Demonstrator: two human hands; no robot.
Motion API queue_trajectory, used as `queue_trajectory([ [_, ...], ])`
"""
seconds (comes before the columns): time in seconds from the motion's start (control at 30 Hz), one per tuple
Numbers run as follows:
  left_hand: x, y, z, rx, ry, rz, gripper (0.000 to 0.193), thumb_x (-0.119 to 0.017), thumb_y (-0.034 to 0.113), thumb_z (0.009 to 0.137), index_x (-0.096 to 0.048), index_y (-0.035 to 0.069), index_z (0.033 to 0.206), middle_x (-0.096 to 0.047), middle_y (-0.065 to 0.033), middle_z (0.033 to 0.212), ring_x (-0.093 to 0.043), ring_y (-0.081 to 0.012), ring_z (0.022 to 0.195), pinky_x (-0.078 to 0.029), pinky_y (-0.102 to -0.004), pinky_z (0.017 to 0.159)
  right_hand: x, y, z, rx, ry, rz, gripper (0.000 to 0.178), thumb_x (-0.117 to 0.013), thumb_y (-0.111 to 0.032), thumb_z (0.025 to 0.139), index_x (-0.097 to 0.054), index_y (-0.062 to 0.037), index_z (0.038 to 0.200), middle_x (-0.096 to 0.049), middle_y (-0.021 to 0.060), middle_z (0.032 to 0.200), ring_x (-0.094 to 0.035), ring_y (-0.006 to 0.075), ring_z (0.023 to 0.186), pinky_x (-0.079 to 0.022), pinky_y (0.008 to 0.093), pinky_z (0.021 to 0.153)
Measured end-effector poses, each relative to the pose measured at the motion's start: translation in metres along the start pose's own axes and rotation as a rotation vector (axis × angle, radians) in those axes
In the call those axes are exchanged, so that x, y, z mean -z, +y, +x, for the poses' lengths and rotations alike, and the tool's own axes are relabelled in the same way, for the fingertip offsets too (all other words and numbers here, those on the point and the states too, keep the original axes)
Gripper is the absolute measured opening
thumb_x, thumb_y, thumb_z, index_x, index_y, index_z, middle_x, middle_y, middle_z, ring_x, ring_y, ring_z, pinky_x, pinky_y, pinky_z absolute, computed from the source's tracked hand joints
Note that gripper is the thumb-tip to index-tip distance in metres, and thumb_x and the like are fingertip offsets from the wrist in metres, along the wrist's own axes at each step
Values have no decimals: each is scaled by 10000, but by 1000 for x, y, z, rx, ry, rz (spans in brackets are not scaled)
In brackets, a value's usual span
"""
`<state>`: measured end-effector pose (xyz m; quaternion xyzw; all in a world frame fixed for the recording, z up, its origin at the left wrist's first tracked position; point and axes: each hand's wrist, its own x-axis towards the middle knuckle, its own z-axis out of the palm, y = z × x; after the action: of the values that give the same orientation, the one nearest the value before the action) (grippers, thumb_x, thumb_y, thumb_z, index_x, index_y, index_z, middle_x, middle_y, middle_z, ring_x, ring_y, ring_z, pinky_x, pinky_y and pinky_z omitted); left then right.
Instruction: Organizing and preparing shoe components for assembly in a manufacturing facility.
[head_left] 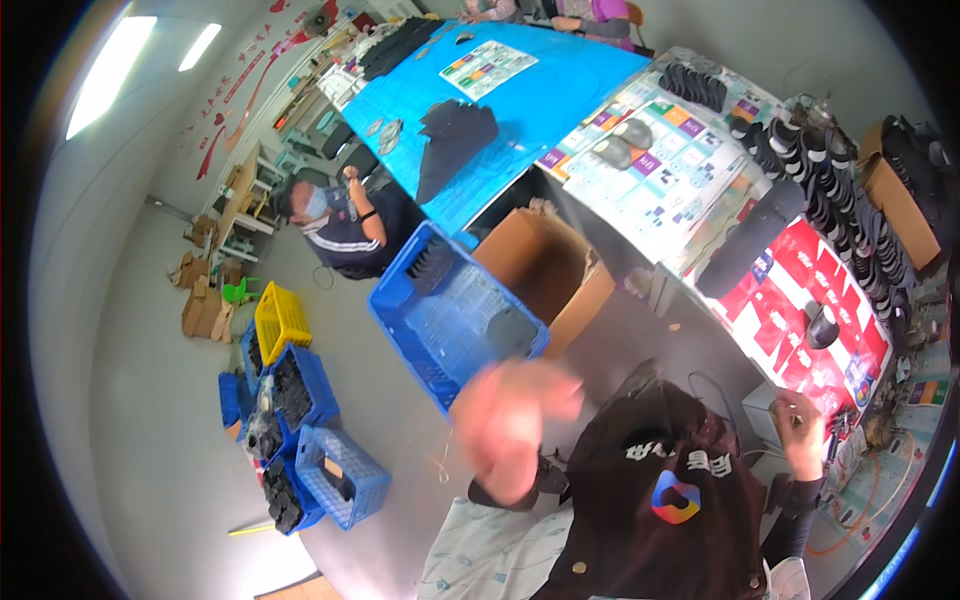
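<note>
My left hand (512, 425) is blurred by motion over the near end of a blue plastic crate (395, 335). Its thumb points away from the other fingers, and nothing shows in its grasp. Just beyond it, a dark rounded pad (512, 333) shows against the inside of the crate; whether it lies there or is in the air I cannot tell. At the near edge of the red-covered table (780, 345), my right hand (800, 432) has its fingers curled together; what they hold, if anything, is too small to make out. A black cup-shaped piece (823, 328) sits on the red cover.
An open cardboard box (590, 315) stands beside the crate. Nested rows of curved black pieces (830, 190) line the table's far side, near a long dark roll (750, 240). Beyond is a blue-topped table (560, 70). A seated person (350, 225) and stacked crates (340, 480) are to the left.
</note>
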<state>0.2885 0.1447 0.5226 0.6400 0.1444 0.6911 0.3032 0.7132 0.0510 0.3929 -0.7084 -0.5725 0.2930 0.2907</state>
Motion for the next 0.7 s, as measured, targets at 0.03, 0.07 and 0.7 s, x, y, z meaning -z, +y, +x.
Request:
queue_trajectory([
  [0.03,-16,-16,-9,365,140,-190,848,-580,467,1047,-207,-14,1638,-651,-276,1300,-661,-357,1078,-522,-509,983,2,-30,2,92,-86,92,345,-642,-101,962,-679,49,1270,-720,216,1231,-691,335,1152,-524,422,1010],
  [0.07,-20,-44,-11,607,167,-441,855,-544,446,1005,-185,31,1661,-477,-238,1542,-545,-380,1352,-461,-560,1137,2,-58,3,147,-163,187,521,-647,-155,938,-587,84,1397,-621,250,1429,-570,366,1361,-401,448,1168],
  [0.7,-133,-231,-109,1483,-235,-509,478,-552,241,1088,-468,46,1515,-604,-127,1435,-613,-215,1263,-500,-378,1083,31,125,0,-211,204,115,179,-687,-83,984,-706,43,1109,-737,120,921,-676,123,821,-530,293,729],
])
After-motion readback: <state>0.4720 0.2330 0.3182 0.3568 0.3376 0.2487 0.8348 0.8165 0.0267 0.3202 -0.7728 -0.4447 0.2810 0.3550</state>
